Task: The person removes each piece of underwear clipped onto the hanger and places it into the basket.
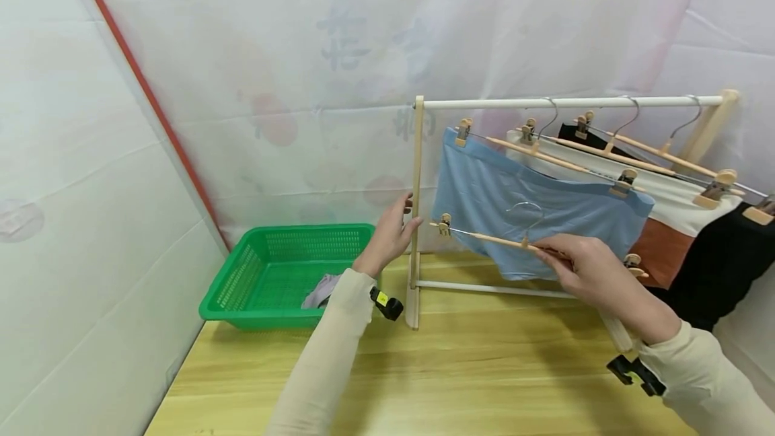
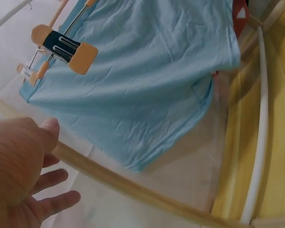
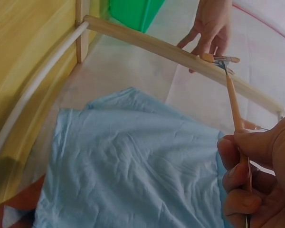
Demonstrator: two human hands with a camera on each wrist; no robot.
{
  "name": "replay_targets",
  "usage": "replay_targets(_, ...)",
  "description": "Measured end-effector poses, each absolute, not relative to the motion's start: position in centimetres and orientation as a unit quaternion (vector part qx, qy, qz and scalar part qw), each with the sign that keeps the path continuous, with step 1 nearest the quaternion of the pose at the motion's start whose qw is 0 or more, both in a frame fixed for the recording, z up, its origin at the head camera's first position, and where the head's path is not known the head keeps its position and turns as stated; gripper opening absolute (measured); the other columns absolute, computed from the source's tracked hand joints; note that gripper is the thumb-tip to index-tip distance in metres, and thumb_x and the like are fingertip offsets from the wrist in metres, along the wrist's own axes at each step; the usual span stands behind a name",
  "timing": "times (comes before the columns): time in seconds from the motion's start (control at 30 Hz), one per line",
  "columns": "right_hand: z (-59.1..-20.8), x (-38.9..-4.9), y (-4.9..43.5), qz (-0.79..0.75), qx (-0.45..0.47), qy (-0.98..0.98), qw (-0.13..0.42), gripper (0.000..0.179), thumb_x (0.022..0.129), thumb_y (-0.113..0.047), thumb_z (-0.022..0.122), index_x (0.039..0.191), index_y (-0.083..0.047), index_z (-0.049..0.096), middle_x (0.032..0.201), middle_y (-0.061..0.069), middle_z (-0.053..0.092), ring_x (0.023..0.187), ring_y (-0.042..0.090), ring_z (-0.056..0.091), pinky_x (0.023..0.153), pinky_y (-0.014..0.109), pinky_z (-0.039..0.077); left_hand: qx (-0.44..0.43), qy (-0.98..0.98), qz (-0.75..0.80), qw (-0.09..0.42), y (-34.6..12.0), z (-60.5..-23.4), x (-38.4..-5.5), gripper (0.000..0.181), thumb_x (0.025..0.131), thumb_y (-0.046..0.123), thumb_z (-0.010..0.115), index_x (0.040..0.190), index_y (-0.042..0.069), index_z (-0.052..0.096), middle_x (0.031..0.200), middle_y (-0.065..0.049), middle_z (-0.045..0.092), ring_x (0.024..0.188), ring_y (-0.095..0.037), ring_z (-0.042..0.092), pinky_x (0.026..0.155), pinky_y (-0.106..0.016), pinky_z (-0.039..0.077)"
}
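Observation:
My right hand (image 1: 578,264) grips the wooden bar of a clip hanger (image 1: 493,239), thumb and curled fingers around it in the right wrist view. This hanger carries no garment; its metal hook points up, in front of the blue shorts (image 1: 484,187). Those shorts hang by two clips from another hanger (image 1: 575,165) on the rack. My left hand (image 1: 390,234) is at the rack's left wooden post (image 1: 418,173), fingers loosely spread. In the left wrist view its thumb lies right at the post (image 2: 133,187), the other fingers extending beyond it.
A white rail (image 1: 484,104) tops the rack. Behind the blue shorts hang a white and rust-brown garment (image 1: 666,247) and a black garment (image 1: 720,268). Left of the rack, a green basket (image 1: 242,315) holds a crumpled lilac cloth (image 1: 321,291) on the wooden table (image 1: 460,382).

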State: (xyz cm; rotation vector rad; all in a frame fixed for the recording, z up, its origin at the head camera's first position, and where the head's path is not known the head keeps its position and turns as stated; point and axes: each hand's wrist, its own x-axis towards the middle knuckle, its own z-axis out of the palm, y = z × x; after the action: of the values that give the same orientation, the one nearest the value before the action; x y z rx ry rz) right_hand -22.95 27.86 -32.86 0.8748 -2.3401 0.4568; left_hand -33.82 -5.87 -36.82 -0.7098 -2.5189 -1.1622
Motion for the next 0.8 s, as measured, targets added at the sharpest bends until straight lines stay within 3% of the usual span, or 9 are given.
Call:
replay_targets(0.17,-32.3,-23.1,27.7,0.162,0.336,-0.877,0.302,0.027,0.082,0.002,0.079,0.103,-0.014,0.078,0.064,-0.016,0.054,0.051,-0.009,0.029,0.044,0.011,0.026,-0.234,-0.842,-0.469,0.130,-5.4,-37.5,-34.4,0.053,0.108,0.018,0.048,0.157,0.006,0.032,0.148,-0.019,0.052,0.135,-0.032,0.056,0.108,-0.044,0.051)
replay_targets(0.37,-31.0,-23.4,27.6,0.137,0.344,-0.875,0.313,0.022,0.083,0.003,0.078,0.101,-0.010,0.078,0.074,-0.004,0.071,0.053,-0.009,0.033,0.045,0.014,0.028,-0.230,-0.830,-0.489,0.141,-4.9,-38.0,-35.1,0.037,0.107,0.013,0.050,0.143,0.005,0.050,0.130,-0.017,0.064,0.125,-0.030,0.062,0.103,-0.041,0.055)
replay_targets(0.8,-25.7,-25.2,24.7,0.072,0.284,-0.917,0.272,0.013,0.095,-0.005,0.067,0.103,-0.004,0.077,0.079,0.006,0.072,0.056,0.006,0.046,0.050,0.026,0.036,-0.213,-0.837,-0.488,0.128,-5.1,-37.7,-35.3,0.032,0.106,0.014,0.052,0.138,0.007,0.053,0.126,-0.014,0.065,0.122,-0.027,0.063,0.100,-0.039,0.056)
